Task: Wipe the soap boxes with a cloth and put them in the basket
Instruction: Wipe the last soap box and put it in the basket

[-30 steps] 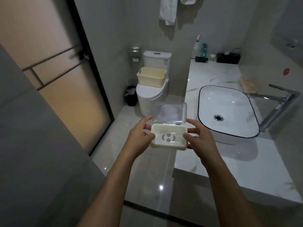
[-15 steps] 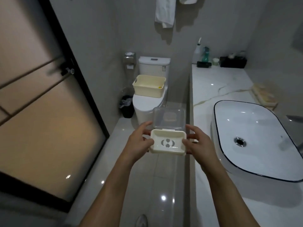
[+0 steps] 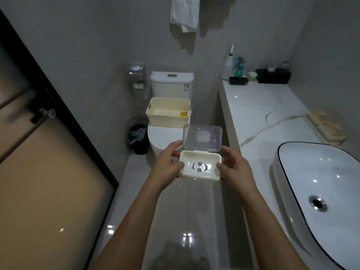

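Grey bathroom walls close in a narrow room, with a frosted door (image 3: 48,172) on the left and a glossy tiled floor (image 3: 194,211) running toward the far wall. Along the right side runs a white marble worktop (image 3: 263,114) carrying a white basin (image 3: 315,182) with a dark rim and a metal drain. At the far end of the worktop stand a spray bottle (image 3: 238,68), a taller white bottle (image 3: 229,63) and a black tray (image 3: 272,76). A stack of yellowish pieces (image 3: 327,127), too blurred to identify, lies on the worktop beyond the basin.

Against the far wall stands a toilet (image 3: 171,82), and on its closed lid sits a cream basket (image 3: 167,112) with a small yellow item in its right corner. A black bin (image 3: 139,139) stands on the floor to the left of the toilet, a paper holder (image 3: 137,75) hangs above it, and a white towel (image 3: 184,12) hangs high on the wall.

Near the middle, held in the air above the floor and on the near side of the basket, is a cream soap box (image 3: 199,167) with its clear lid (image 3: 202,138) hinged up and open. The left hand (image 3: 168,168) grips its left end, thumb on the rim, and the right hand (image 3: 236,168) grips its right end, fingers curled round the side.
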A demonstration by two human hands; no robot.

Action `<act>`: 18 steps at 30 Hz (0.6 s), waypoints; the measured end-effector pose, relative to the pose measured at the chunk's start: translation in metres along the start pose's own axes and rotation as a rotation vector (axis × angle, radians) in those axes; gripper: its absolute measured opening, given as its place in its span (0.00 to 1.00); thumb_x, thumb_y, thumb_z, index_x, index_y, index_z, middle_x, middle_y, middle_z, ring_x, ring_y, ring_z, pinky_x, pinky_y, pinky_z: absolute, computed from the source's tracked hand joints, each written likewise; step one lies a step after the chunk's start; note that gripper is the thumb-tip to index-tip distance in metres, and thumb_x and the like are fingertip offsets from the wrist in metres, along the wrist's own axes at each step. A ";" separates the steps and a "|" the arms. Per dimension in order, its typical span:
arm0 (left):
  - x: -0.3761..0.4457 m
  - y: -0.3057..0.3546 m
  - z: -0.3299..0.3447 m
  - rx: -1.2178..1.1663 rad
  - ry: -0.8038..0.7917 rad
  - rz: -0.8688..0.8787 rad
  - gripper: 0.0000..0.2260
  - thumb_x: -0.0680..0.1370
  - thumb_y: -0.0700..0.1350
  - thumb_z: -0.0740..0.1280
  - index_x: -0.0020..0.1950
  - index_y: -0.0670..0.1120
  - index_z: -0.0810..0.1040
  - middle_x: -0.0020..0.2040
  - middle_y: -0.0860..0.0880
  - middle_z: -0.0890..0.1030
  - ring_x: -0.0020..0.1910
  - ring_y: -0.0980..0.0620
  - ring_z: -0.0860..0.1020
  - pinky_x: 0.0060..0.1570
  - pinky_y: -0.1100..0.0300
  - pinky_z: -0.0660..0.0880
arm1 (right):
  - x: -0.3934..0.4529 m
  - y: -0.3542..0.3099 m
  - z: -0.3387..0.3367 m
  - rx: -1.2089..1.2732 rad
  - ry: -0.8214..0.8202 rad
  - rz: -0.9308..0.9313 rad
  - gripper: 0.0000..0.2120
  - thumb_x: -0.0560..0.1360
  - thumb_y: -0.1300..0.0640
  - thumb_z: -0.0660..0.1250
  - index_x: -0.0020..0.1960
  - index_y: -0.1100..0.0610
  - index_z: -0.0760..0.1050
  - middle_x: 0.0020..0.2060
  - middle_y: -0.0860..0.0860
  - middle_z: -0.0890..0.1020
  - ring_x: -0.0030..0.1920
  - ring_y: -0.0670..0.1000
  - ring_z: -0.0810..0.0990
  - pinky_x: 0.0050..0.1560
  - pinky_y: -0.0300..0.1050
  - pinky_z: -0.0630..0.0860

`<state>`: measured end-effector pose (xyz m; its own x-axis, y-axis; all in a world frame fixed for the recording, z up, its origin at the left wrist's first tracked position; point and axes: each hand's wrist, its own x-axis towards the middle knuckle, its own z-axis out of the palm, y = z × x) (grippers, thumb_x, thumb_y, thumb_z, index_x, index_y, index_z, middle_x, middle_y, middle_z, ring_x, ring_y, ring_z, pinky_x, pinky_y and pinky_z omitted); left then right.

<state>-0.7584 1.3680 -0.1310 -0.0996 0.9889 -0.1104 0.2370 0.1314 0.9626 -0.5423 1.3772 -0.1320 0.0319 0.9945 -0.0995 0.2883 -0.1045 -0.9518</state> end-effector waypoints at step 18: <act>0.308 -0.063 -0.106 0.137 0.091 -0.195 0.33 0.69 0.36 0.67 0.69 0.63 0.69 0.53 0.52 0.79 0.47 0.46 0.81 0.43 0.44 0.82 | 0.324 -0.005 0.172 0.047 -0.195 0.182 0.29 0.74 0.73 0.66 0.70 0.50 0.73 0.53 0.57 0.78 0.53 0.60 0.80 0.50 0.62 0.82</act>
<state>-0.9062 1.6572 -0.1999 -0.2415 0.9343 -0.2623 0.3326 0.3336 0.8821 -0.6985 1.7000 -0.2092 -0.1074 0.9413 -0.3199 0.2500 -0.2859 -0.9251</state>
